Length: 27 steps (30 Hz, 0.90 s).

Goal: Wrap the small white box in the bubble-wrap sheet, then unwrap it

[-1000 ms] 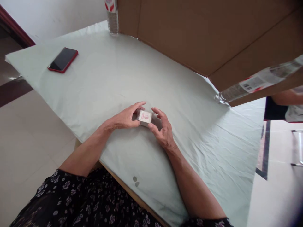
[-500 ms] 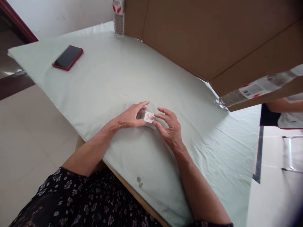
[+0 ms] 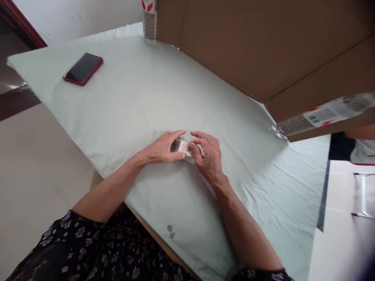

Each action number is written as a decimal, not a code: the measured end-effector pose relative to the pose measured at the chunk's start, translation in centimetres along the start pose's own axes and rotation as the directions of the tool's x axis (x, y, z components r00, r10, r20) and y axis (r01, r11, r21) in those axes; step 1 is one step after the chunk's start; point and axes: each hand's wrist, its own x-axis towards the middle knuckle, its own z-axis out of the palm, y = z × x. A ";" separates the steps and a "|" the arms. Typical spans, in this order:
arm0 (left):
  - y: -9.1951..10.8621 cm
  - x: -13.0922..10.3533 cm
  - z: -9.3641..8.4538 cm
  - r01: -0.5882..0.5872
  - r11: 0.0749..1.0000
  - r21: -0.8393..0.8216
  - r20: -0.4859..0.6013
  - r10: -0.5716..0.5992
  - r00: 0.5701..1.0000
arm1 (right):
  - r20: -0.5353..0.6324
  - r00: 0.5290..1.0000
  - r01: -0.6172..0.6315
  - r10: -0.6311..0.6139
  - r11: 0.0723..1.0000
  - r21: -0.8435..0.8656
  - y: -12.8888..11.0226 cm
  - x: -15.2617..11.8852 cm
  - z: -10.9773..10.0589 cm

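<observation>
A small white box [image 3: 184, 146] with red print on top and a dark grey left end sits on the cloth-covered table, between my hands. My left hand [image 3: 164, 148] curls round its left end, thumb along the near side and fingers on the far side. At the right end my right hand [image 3: 207, 156] pinches the box's edge between thumb and forefinger. Its other fingers are bent, and part of the box is hidden behind them.
A red-cased phone [image 3: 83, 69] lies at the far left of the table [image 3: 123, 97]. A large cardboard panel [image 3: 234, 43] stands at the back right, with a clear bottle [image 3: 149, 25] and a second bottle [image 3: 295, 125] against it. Part of a person [image 3: 363, 150] shows at far right.
My right hand has closed its thumb and forefinger onto the right end of the box, where they were apart before. The left hand stays round the other end. The view has shifted slightly.
</observation>
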 end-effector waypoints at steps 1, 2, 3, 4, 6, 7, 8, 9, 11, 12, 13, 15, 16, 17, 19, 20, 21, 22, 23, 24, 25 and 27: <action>0.0 0.0 0.0 0.004 1.000 -0.010 -0.009 -0.004 1.000 | -0.002 1.000 -0.015 0.015 1.000 0.017 0.0 0.2 0.0; -0.1 0.0 0.1 0.008 1.000 -0.019 -0.017 -0.009 1.000 | -0.004 1.000 -0.021 0.021 0.999 0.030 0.0 0.3 0.0; -0.1 0.0 0.2 0.013 1.000 -0.026 -0.026 -0.014 1.000 | -0.005 1.000 -0.019 0.019 0.999 0.037 0.1 0.5 0.0; 0.0 0.0 0.2 0.016 0.999 -0.029 -0.037 -0.017 0.999 | -0.002 1.000 -0.015 0.015 0.999 0.041 0.2 0.7 0.0; 0.1 0.1 0.3 0.018 1.000 -0.025 -0.055 -0.019 0.998 | 0.005 1.000 -0.009 0.009 0.999 0.047 0.3 0.9 -0.1; 0.2 0.1 0.4 0.021 1.000 -0.021 -0.063 -0.022 0.998 | 0.004 1.000 -0.009 0.009 0.999 0.049 0.4 1.0 -0.1; 0.2 0.1 0.5 0.024 1.000 -0.015 -0.068 -0.025 0.997 | 0.002 1.000 -0.009 0.009 0.999 0.052 0.4 1.0 -0.1; 0.3 0.1 0.5 0.027 1.000 -0.007 -0.070 -0.028 0.997 | -0.002 1.000 -0.010 0.010 0.998 0.055 0.4 1.1 -0.2; 0.4 0.0 0.6 0.028 1.000 0.005 -0.071 -0.027 0.997 | -0.009 1.000 -0.013 0.013 0.998 0.064 0.4 1.1 -0.4; 0.5 0.0 0.7 0.026 1.000 0.006 -0.072 -0.026 0.997 | -0.011 1.000 -0.015 0.016 0.998 0.067 0.3 1.1 -0.5; 0.5 0.0 0.7 0.024 1.000 0.004 -0.070 -0.024 0.997 | -0.014 1.000 -0.020 0.021 0.997 0.071 0.3 1.2 -0.7; 0.7 -0.1 0.7 0.019 1.000 -0.019 -0.052 -0.020 0.998 | -0.029 0.999 -0.034 0.037 0.996 0.078 0.1 1.4 -1.2; 0.7 -0.1 0.7 0.018 0.999 -0.037 -0.036 -0.020 0.999 | -0.039 0.998 -0.041 0.045 0.996 0.084 0.0 1.5 -1.4; 0.8 -0.2 0.7 0.018 0.998 -0.056 -0.018 -0.019 1.000 | -0.049 0.997 -0.048 0.052 0.995 0.092 0.0 1.6 -1.7; 0.9 -0.3 0.8 0.014 0.996 -0.092 0.012 -0.013 1.000 | -0.065 0.996 -0.059 0.066 0.992 0.114 -0.1 1.9 -2.1; 0.9 -0.3 0.8 0.009 0.994 -0.108 0.021 -0.007 1.000 | -0.070 0.995 -0.064 0.073 0.991 0.121 -0.1 2.0 -2.2; 0.9 -0.3 0.8 0.000 0.993 -0.122 0.025 0.003 1.000 | -0.075 0.994 -0.069 0.079 0.990 0.126 -0.1 2.1 -2.4; 0.9 -0.3 0.8 -0.012 0.991 -0.134 0.029 0.016 0.999 | -0.081 0.993 -0.072 0.083 0.989 0.128 0.0 2.1 -2.4; 0.9 -0.3 0.9 -0.025 0.989 -0.144 0.035 0.031 0.999 | -0.088 0.992 -0.074 0.085 0.989 0.127 0.0 2.2 -2.5; 0.9 -0.3 0.9 -0.036 0.988 -0.151 0.043 0.043 0.998 | -0.098 0.991 -0.074 0.086 0.989 0.126 0.1 2.2 -2.6; 0.9 -0.3 0.9 -0.043 0.987 -0.156 0.053 0.051 0.997 | -0.109 0.990 -0.072 0.086 0.990 0.123 0.2 2.2 -2.7; 1.0 -0.3 0.9 -0.051 0.986 -0.158 0.075 0.064 0.995 | -0.131 0.988 -0.070 0.086 0.990 0.119 0.4 2.3 -2.8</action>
